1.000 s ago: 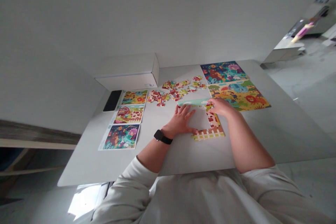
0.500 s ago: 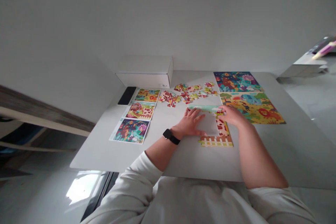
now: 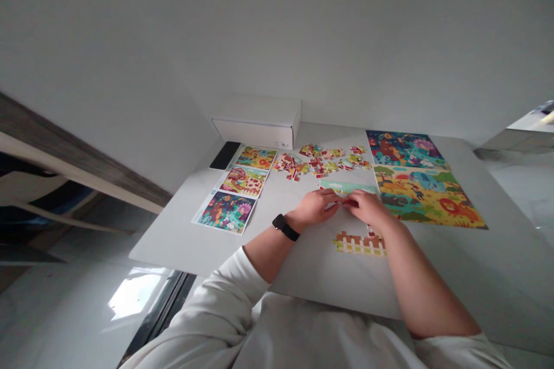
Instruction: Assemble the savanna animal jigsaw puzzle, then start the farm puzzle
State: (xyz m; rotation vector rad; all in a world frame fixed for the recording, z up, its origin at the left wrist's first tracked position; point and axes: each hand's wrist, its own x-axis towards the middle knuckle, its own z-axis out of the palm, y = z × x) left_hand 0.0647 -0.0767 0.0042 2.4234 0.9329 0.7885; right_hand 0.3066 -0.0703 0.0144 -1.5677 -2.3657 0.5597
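My left hand (image 3: 318, 207), with a black watch on its wrist, has its fingers drawn together near the top strip of a part-built puzzle. My right hand (image 3: 362, 205) meets it fingertip to fingertip. Both are closed, and whatever lies between the fingers is too small to make out. Above them shows the pale green top strip (image 3: 341, 186). Below lies the fence strip (image 3: 361, 244), flat on the table. My right hand and forearm cover most of the puzzle's right side. Loose puzzle pieces (image 3: 322, 161) lie scattered beyond my hands.
Two assembled puzzles, a dark blue one (image 3: 404, 149) and a yellow one (image 3: 426, 196), lie at the right. At the left are three picture cards (image 3: 243, 181) and a black flat object (image 3: 225, 155). A white box (image 3: 255, 131) stands at the back of the table (image 3: 173, 242).
My left hand has lifted from its spread pose on the table and closed. My right hand has moved left from the puzzle's right edge to meet it. The view has shifted slightly.
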